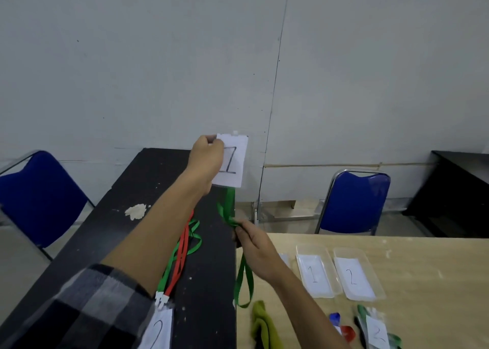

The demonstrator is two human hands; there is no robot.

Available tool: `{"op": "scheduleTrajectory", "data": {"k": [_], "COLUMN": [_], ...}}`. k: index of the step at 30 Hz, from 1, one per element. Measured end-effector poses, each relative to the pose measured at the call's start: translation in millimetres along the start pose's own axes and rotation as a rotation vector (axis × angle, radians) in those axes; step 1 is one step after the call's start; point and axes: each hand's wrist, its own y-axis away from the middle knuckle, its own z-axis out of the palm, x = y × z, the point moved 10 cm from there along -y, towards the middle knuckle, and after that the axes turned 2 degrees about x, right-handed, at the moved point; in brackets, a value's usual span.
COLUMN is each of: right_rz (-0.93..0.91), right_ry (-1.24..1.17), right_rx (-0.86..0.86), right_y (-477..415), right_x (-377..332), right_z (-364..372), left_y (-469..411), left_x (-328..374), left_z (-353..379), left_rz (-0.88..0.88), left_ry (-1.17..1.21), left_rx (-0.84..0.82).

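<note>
The left hand pinches the top corner of a white paper card marked "1" in a clear plastic sleeve, lifted above the far right edge of the black table. Its green fabric lanyard hangs down. The right hand grips the lanyard over the seam with the pale wooden table.

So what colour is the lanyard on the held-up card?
The lanyard is green; head view.
</note>
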Motion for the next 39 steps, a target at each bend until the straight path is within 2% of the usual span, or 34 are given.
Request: {"op": "scheduleTrajectory", "data": {"k": [4,6,12,15,19,26,34,39], "right_rz": [-0.122,-0.125,-0.153,-0.136,-0.083,-0.038,-0.006,-0.041], "right_ry": [0.315,0.380,0.323,0.258,0.292,0.250,-0.002,0.011], "right_rx": [-0.034,-0.026,0.053,0.106,0.142,0.142,0.106,0.038], "right_y": [-19.3,-27.8,-42.4,-44.8,-51.5,-57.5,-19.4,11.1], "right_x": [-20.6,-31.0,-52.7,-52.7,-39.7,-33.3,-28.1,-11.2], "right_z": [-30.8,-48.8,-82.3,-88.8,-91.9,-93.7,-42.8,2.6], "left_y": [15.7,24.0,36.7,42.7,49.3,50.4,27.9,10.7], "left_x": [-41.9,-60.4,-93.0,-99.6,-105.1,-105.5,-57.2,-28.9], "left_z": [14.4,20.6,41.7,48.1,53.7,47.4,32.4,23.7], "left_rz": [-0.207,-0.263,-0.273,-0.272,-0.251,-0.201,-0.011,0.032], "left_ry": [-0.024,0.002,0.144,0.136,0.086,0.029,0.200,0.250], "left_rx": [-0.167,-0.248,-0.426,-0.473,-0.530,-0.523,-0.320,-0.229]}}
